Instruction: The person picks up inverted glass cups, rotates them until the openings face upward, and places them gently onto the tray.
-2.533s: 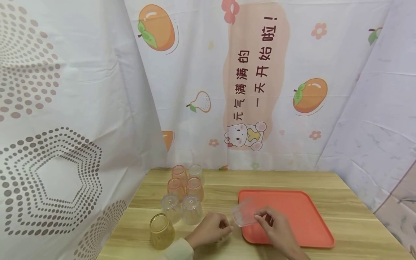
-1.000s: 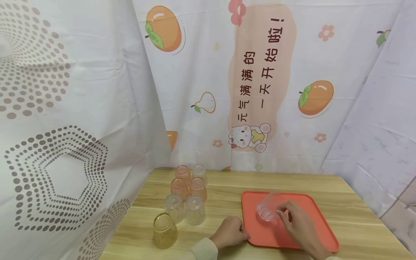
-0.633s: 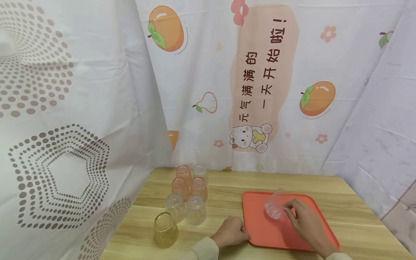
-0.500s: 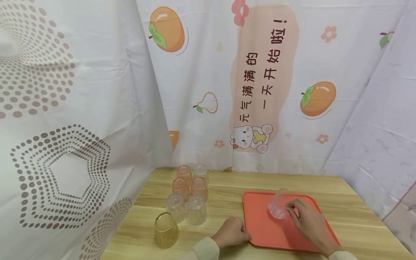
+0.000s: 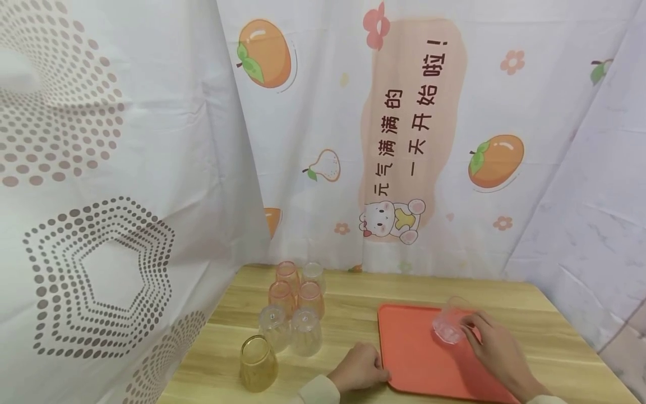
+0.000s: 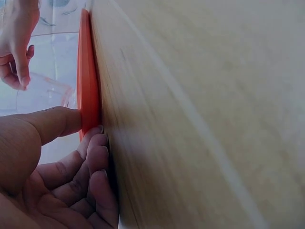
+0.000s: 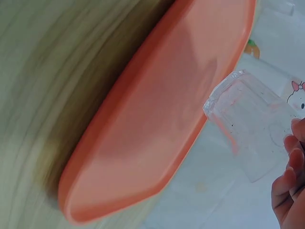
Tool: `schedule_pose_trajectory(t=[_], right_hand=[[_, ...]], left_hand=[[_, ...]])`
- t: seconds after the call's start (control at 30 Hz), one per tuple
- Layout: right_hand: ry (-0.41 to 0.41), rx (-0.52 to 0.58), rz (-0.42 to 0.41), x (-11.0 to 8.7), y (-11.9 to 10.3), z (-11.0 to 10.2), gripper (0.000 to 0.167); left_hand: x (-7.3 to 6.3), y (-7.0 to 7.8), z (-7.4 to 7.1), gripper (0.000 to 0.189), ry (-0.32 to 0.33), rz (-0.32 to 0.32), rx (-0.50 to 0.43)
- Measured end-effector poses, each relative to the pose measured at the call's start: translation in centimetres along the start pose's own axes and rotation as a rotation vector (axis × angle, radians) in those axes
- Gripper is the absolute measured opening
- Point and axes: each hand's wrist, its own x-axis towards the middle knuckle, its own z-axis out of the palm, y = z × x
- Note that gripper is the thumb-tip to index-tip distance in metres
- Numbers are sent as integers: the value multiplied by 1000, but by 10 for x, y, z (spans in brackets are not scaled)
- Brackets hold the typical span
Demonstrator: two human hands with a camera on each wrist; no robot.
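Observation:
A clear tumbler (image 5: 446, 330) is gripped by my right hand (image 5: 497, 349), tilted above the red tray (image 5: 411, 359). In the right wrist view, the thick base of the tumbler (image 7: 252, 126) faces the tray (image 7: 143, 124) and stands apart from it; the fingers (image 7: 290, 179) hold its side. My left hand (image 5: 359, 367) is at the tray's near left corner. In the left wrist view, the thumb of that hand (image 6: 57, 167) presses the rim of the tray (image 6: 88, 76), with a fingertip at its underside, pinching the edge.
Left on the wooden table (image 5: 343, 314) stands a group of tumblers, seemingly upside down: a yellow one (image 5: 258, 367) nearest, clear ones (image 5: 305, 335), and pink ones (image 5: 310, 302) behind. A patterned curtain (image 5: 323, 224) closes off the back; another hanging cloth (image 5: 126, 224) borders the left.
The right hand has carried the tumbler from the tray's left edge rightward over the tray. My left hand has moved right to the tray's corner and stayed there. The head view shifts slightly.

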Motion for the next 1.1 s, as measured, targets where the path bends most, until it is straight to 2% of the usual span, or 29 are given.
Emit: schedule_pose_trajectory(t=[0.1,0.23,0.47,0.67,0.83,1.1], right_hand=[[-17,-22,16,-5,3,-1,11],[-25,-47,49,-7,9,-3,30],[-2,-75,40,-7,18,-5,23],[1,-95,46,-7,27,-8,28],[6,-112,9,-7,35,-11,28],[-1,-139,15,-9,46,-15,29]], left_hand=[[-2,-1,2,52,-8,-3,-7],[-2,0,1,52,-9,-6,-12],[-1,2,-4,51,-9,-8,-28],[-1,3,-4,55,-10,-18,-36],[-2,1,-1,54,-9,-33,-32],[-1,0,0,53,-3,-22,-20]])
